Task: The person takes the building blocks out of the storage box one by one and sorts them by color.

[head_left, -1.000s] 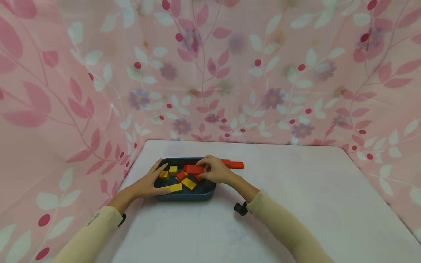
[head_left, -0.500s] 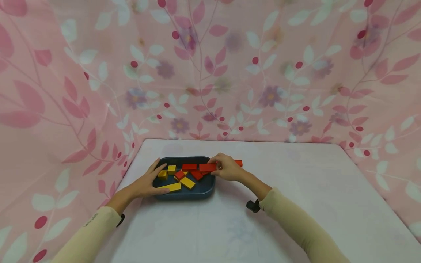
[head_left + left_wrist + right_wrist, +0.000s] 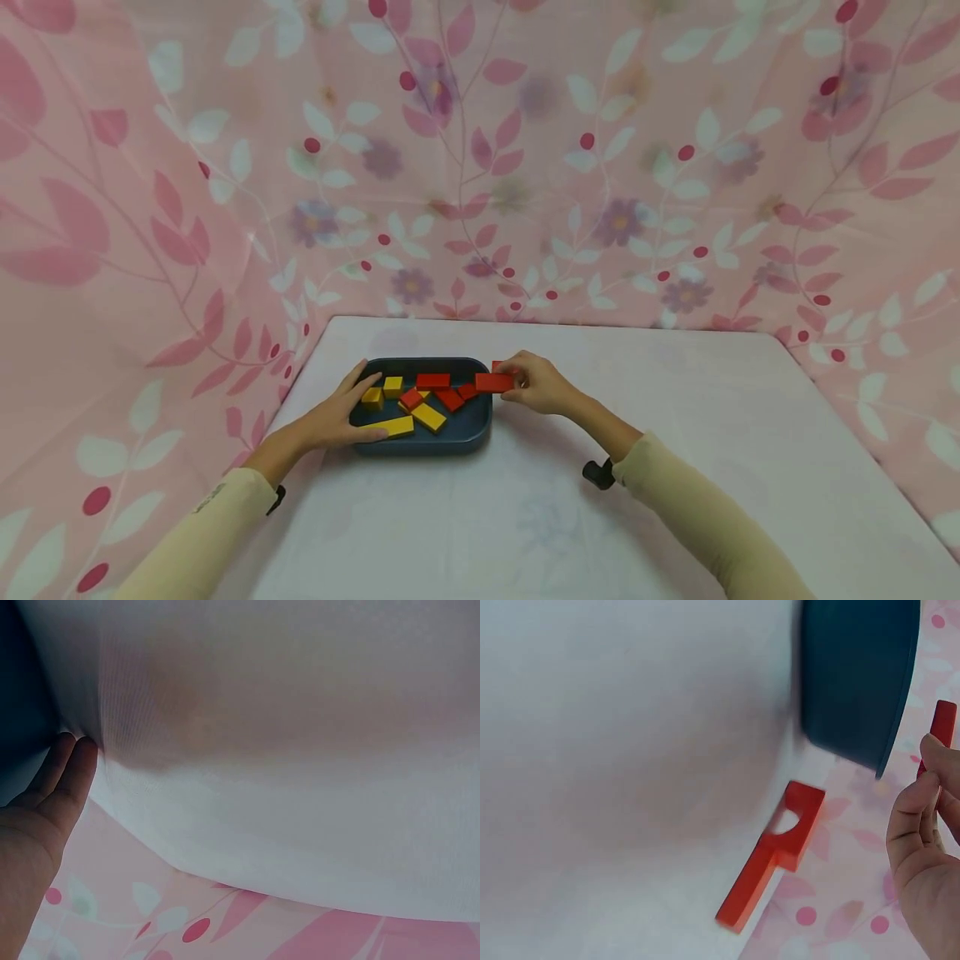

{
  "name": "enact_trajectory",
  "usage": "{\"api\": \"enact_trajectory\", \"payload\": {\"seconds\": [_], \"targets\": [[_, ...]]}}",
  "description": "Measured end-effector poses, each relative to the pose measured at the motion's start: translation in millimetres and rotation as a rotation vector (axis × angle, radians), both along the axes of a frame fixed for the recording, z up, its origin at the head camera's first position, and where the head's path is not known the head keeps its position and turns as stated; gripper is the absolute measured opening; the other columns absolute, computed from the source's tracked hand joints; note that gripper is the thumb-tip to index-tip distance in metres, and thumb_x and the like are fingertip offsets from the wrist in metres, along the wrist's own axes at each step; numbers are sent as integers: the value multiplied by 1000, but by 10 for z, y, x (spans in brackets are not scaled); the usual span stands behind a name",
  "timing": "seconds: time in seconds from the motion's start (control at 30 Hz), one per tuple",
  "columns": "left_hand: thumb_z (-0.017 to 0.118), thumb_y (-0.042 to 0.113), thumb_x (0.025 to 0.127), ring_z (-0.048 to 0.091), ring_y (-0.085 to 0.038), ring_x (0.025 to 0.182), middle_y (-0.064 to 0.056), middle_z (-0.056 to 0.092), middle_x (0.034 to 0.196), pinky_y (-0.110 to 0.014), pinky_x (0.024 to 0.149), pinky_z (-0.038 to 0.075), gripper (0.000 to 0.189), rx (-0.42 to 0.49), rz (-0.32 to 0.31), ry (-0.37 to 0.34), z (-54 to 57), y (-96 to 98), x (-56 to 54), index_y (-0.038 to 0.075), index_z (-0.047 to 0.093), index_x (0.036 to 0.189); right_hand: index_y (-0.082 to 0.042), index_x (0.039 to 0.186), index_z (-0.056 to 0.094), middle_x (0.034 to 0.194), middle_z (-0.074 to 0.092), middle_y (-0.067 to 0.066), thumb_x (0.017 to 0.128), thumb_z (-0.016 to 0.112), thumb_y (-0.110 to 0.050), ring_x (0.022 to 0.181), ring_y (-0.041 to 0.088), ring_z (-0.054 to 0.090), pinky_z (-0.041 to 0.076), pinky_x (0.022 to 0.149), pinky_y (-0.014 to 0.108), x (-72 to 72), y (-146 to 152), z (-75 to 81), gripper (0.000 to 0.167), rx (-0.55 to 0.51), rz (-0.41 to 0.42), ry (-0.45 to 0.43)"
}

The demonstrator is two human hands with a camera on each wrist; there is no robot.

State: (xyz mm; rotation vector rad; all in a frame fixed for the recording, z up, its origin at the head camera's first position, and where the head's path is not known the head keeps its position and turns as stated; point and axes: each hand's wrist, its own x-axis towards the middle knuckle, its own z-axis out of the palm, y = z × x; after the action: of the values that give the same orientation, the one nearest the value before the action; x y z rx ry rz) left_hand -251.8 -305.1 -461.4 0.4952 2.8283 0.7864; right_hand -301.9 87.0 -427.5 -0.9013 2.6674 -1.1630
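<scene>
Nearest, the bare front of the counter (image 3: 450, 533) leads up to the dark blue tray (image 3: 420, 447), whose long side runs left to right. At its left end the left hand's grip (image 3: 332, 421) is spread along the rim, fingers extended, thumb lying over a long yellow block (image 3: 401, 427) and covering that block's left end. The left wrist view shows just 2 fingertips by the tray wall, so the rest of that contact is unclear. Further in lie a tilted yellow block (image 3: 429, 417) and a small red block (image 3: 411, 400), with more yellow only partly showing beneath it.

The right hand's grip (image 3: 542, 385) is clenched on a red block (image 3: 492, 383), pinched by its right end. The relation that counts: the block points left from the grip, its long axis roughly in line with the tray's, at the right rim; how high it is cannot be told from the head view.

Farther back, 2 more red pieces sit on the counter, nearer the right hand, which partly hides them. The right wrist view shows them touching: a notched block (image 3: 808, 810) and a plain bar (image 3: 746, 891). A floral cloth (image 3: 660, 125) hangs beyond.
</scene>
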Motion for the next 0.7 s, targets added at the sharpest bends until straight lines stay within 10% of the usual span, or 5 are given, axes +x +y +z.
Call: {"api": "enact_trajectory", "payload": {"seconds": [0.7], "targets": [[73, 59, 79, 23, -48, 146, -15, -4, 167, -72, 108, 31, 102, -2, -1, -1, 1, 9, 4, 17, 24, 158, -12, 113, 69, 105, 62, 6, 82, 77, -10, 80, 18, 55, 52, 68, 27, -34, 596, -131, 32, -19, 2, -95]]}}
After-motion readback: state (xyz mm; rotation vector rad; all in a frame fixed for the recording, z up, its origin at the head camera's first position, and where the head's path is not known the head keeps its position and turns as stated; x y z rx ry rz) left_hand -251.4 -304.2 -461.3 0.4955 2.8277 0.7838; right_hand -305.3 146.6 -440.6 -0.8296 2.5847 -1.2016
